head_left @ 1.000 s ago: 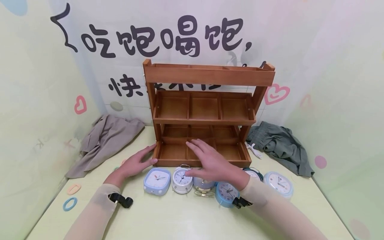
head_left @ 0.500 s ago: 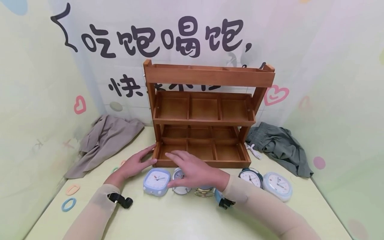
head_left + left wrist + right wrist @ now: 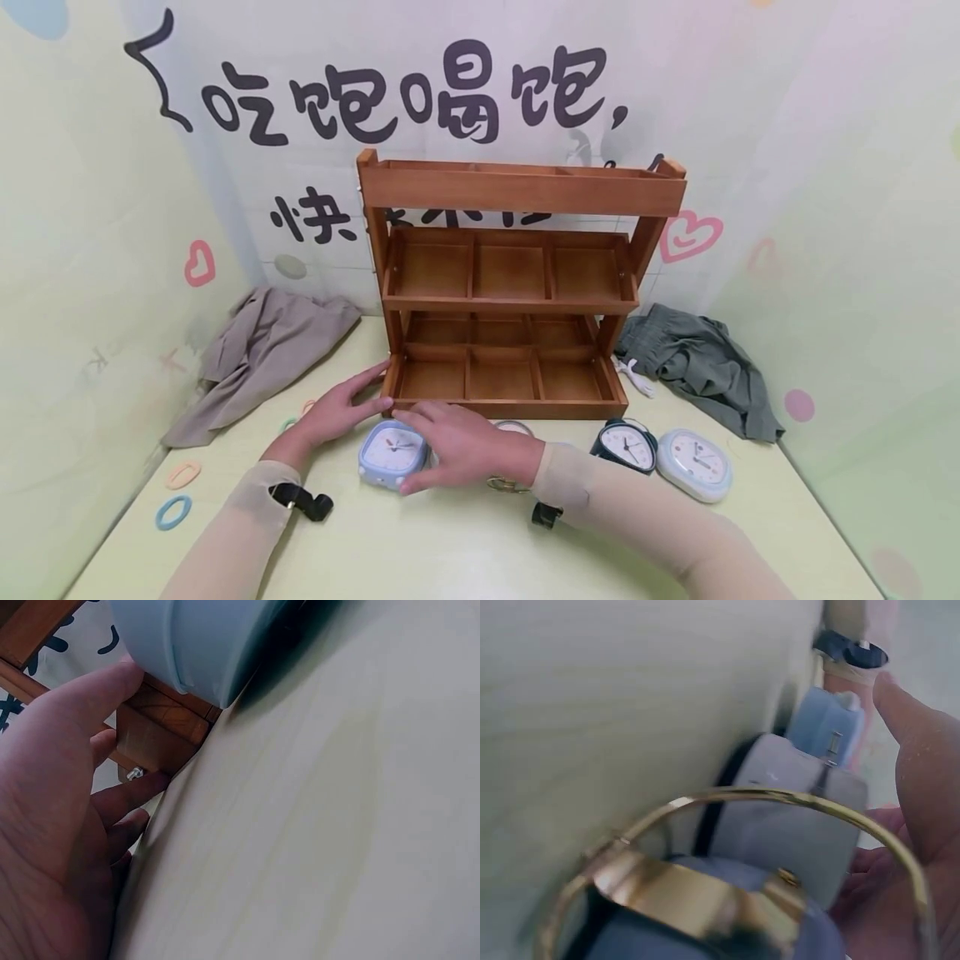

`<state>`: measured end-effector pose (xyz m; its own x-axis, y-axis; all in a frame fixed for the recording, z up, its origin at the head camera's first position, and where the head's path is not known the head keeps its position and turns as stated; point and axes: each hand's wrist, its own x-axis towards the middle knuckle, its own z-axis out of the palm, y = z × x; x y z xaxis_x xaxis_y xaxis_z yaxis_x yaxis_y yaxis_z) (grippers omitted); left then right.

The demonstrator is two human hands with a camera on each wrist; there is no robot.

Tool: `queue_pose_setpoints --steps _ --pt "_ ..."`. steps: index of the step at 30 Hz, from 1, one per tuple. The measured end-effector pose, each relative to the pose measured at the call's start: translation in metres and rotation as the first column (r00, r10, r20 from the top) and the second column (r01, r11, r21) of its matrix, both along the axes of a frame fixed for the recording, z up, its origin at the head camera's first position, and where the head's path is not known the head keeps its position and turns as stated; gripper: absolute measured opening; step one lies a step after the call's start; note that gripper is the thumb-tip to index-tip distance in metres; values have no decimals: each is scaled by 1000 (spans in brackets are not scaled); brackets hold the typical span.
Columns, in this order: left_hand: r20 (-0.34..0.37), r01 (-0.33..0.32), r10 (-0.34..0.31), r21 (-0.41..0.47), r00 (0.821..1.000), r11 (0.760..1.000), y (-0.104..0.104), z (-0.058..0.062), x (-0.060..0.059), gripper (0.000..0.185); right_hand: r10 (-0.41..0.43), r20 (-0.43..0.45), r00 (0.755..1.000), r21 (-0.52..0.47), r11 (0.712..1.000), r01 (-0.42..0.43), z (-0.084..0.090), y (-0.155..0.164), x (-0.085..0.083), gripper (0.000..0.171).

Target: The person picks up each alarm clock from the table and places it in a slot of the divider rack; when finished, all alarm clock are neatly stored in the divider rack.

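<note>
My left hand [image 3: 341, 412] touches the left end of the brown wooden shelf [image 3: 525, 190] at its bottom tray, fingers and thumb extended. In the left wrist view the fingers lie by the shelf's corner, close to a light blue clock [image 3: 187, 645]. My right hand [image 3: 465, 446] reaches left over the row of clocks, fingers spread. Its fingertips overlap the right edge of that light blue square clock [image 3: 382, 462]. Below the right hand, a white alarm clock [image 3: 787, 810] and a clock with a gold ring stand [image 3: 690, 892] are largely hidden in the head view.
A dark green alarm clock [image 3: 626, 446] and a pale blue clock [image 3: 697, 465] stand on the right. Coloured rings, one blue [image 3: 173, 512], lie at the left. A taupe cloth [image 3: 270, 358] and a grey-green cloth [image 3: 697, 367] flank the shelf.
My right hand has moved left and lower, from the shelf's front over the clocks to the light blue clock's edge, uncovering the dark green clock. The left hand has stayed at the shelf.
</note>
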<state>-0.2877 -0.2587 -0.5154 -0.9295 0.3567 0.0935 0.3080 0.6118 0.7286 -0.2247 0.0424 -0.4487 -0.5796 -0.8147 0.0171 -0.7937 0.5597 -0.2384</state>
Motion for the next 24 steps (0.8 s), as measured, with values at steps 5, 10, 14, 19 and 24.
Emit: queue_pose_setpoints --steps 5,10,14,19,24 --pt "6 -9 9 0 1000 1000 1 -1 1 81 6 -59 998 52 999 -3 -11 -7 1 115" --pt "-5 -11 11 -14 1000 1000 0 0 0 81 -10 -119 993 79 997 20 -15 -13 4 118" --pt "-8 -7 7 -7 1000 1000 0 0 -1 81 -34 -128 991 83 996 45 -13 -17 5 118" --pt "-7 -4 4 -1 1000 1000 0 0 -1 81 -60 -124 990 88 994 71 -14 -24 6 119" --pt "-3 -8 8 -6 1000 1000 0 -2 -1 81 -60 -152 987 100 992 76 -18 -27 5 109"
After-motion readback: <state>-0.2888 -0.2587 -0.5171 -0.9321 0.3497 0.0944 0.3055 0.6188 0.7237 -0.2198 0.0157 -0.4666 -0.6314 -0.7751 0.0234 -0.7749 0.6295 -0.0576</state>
